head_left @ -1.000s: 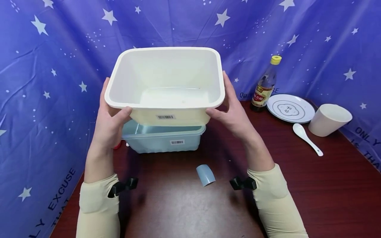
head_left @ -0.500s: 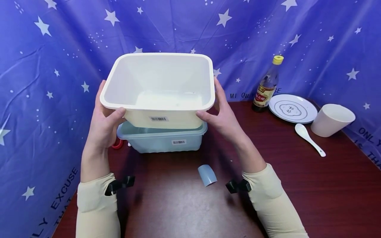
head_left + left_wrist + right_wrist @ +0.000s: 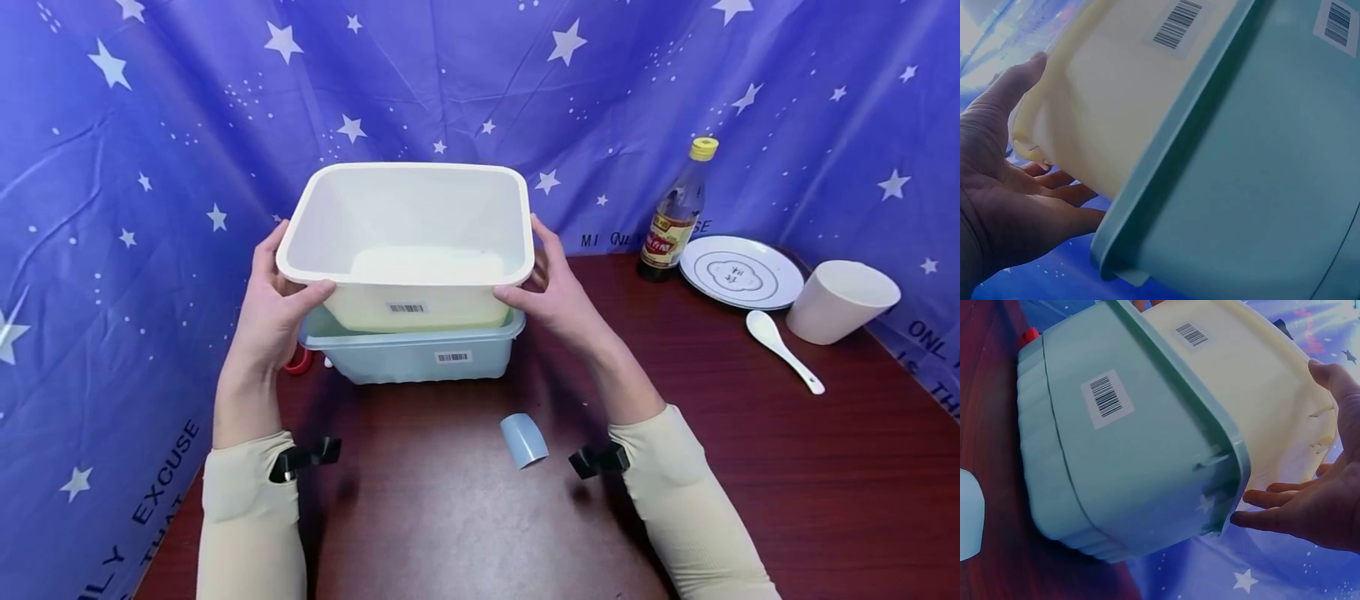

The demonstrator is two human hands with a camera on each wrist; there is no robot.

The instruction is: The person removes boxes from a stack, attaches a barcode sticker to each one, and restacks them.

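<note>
Both hands hold a cream-white plastic bin [image 3: 457, 304] by its two ends, thumbs at the near rim and fingers under the lip. Its lower part sits within the mouth of a light blue bin [image 3: 386, 364] standing on the table. My left hand [image 3: 266, 317] grips the left end; in the left wrist view its fingers [image 3: 1072, 194] reach below the cream rim, close to the blue rim. At the right end is my right hand [image 3: 558, 292], its fingertips right beside the blue bin's rim in the right wrist view. Each bin bears a barcode label. The cream bin's base is hidden.
A curved light blue piece [image 3: 523, 440] lies on the dark red table [image 3: 450, 517] in front. Rightward stand a yellow-capped sauce bottle [image 3: 669, 218], a white plate [image 3: 776, 275], a white spoon [image 3: 783, 350] and a tilted white cup [image 3: 828, 308]. A red item [image 3: 297, 362] shows behind the left hand.
Both hands have lowered the cream bin from above the blue bin down into its mouth, first shifting left, then slightly back right. The blue bin and the other things stay put.
</note>
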